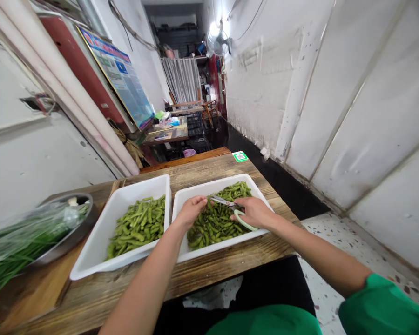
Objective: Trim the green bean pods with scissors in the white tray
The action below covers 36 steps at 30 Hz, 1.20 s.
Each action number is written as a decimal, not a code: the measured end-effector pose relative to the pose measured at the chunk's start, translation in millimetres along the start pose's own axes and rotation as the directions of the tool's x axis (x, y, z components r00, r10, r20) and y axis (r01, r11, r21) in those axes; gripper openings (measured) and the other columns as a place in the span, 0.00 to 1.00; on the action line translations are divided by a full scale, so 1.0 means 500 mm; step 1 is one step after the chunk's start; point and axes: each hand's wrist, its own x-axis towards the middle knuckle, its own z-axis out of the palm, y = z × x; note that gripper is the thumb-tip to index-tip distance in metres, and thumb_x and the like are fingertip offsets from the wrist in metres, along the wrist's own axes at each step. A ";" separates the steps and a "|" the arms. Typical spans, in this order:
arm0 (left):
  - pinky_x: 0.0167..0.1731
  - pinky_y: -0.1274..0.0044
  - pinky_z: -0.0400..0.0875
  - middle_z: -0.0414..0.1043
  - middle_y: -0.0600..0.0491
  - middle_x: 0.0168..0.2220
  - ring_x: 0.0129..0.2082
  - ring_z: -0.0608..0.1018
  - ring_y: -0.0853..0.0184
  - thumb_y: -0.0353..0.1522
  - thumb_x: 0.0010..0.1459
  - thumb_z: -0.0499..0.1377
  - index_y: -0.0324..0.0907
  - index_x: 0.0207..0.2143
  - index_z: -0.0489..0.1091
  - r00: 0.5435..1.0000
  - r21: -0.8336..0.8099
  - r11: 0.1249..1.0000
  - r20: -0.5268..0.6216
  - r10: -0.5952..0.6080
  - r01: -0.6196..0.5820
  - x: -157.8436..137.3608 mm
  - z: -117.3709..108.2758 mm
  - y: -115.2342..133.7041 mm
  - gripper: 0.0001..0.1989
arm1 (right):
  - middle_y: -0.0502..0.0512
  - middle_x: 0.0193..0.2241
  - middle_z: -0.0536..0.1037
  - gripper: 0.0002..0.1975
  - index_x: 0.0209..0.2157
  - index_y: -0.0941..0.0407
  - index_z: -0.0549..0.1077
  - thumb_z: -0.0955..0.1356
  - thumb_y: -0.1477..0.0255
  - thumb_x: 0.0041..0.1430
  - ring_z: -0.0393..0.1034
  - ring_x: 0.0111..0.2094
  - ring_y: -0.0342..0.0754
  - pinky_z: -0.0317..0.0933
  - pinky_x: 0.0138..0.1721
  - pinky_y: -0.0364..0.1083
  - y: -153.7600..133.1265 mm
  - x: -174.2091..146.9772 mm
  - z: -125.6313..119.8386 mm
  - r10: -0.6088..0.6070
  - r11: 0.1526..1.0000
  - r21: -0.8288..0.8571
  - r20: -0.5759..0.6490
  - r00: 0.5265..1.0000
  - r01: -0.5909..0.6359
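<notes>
Head-worn view from close above the wooden table (pixel 212 266), forward-down

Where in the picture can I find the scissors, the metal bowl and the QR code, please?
Scissors (pixel 226 202): head view, on the blades, near the pivot.
Metal bowl (pixel 81 232): head view, on its side wall, at the right.
QR code (pixel 240 157): head view, on the middle of the printed square.

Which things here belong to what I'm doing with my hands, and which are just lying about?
Likely part of the job:
scissors, in your right hand
green pods under the scissors
right tray, holding those pods
left tray, with more pods

Probably just lying about:
metal bowl
leafy greens, partly in the bowl
green-edged card
</notes>
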 end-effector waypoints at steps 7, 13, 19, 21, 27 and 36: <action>0.31 0.80 0.60 0.70 0.51 0.29 0.30 0.70 0.71 0.34 0.43 0.60 0.37 0.30 0.70 0.987 -0.270 0.958 0.148 -0.056 0.095 -0.028 0.013 0.033 0.11 | 0.52 0.24 0.71 0.25 0.39 0.56 0.70 0.64 0.52 0.43 0.63 0.25 0.43 0.49 0.25 0.40 -0.009 -0.004 -0.011 -0.062 0.996 0.068 -0.021 0.998 0.063; 0.29 0.80 0.60 0.69 0.51 0.25 0.27 0.69 0.71 0.33 0.44 0.60 0.35 0.28 0.71 0.987 -0.258 0.964 0.157 -0.024 0.064 -0.031 0.021 0.027 0.10 | 0.51 0.22 0.70 0.23 0.37 0.56 0.70 0.65 0.54 0.44 0.61 0.23 0.42 0.48 0.24 0.40 -0.011 -0.006 -0.017 -0.100 0.989 0.105 0.001 0.995 0.099; 0.29 0.81 0.60 0.70 0.51 0.26 0.26 0.68 0.72 0.34 0.45 0.59 0.35 0.28 0.71 0.983 -0.235 0.970 0.182 -0.018 0.062 -0.033 0.021 0.026 0.10 | 0.50 0.19 0.68 0.22 0.35 0.57 0.71 0.64 0.54 0.45 0.58 0.20 0.41 0.48 0.22 0.39 -0.013 -0.006 -0.018 -0.116 0.979 0.172 0.051 0.992 0.106; 0.29 0.81 0.60 0.70 0.51 0.26 0.25 0.68 0.72 0.34 0.44 0.59 0.35 0.27 0.71 0.981 -0.240 0.966 0.189 -0.048 0.093 -0.033 0.020 0.027 0.09 | 0.49 0.18 0.67 0.22 0.34 0.57 0.71 0.64 0.54 0.45 0.57 0.19 0.40 0.47 0.21 0.39 -0.013 -0.006 -0.018 -0.126 0.977 0.179 0.059 0.990 0.113; 0.26 0.81 0.60 0.71 0.50 0.26 0.25 0.70 0.72 0.34 0.40 0.62 0.35 0.28 0.71 0.971 -0.230 0.958 0.206 -0.121 0.169 -0.031 0.015 0.016 0.12 | 0.49 0.16 0.67 0.21 0.32 0.57 0.72 0.65 0.55 0.44 0.55 0.17 0.40 0.46 0.20 0.39 -0.012 -0.002 -0.014 -0.145 0.977 0.167 0.071 0.987 0.132; 0.15 0.85 0.55 0.64 0.57 0.15 0.16 0.66 0.77 0.30 0.38 0.64 0.36 0.23 0.67 0.956 -0.336 0.896 0.067 -0.285 0.290 -0.025 0.002 0.010 0.09 | 0.51 0.20 0.71 0.20 0.35 0.57 0.72 0.66 0.56 0.44 0.62 0.21 0.42 0.49 0.23 0.40 -0.006 -0.002 -0.004 -0.141 0.981 0.141 0.050 0.989 0.133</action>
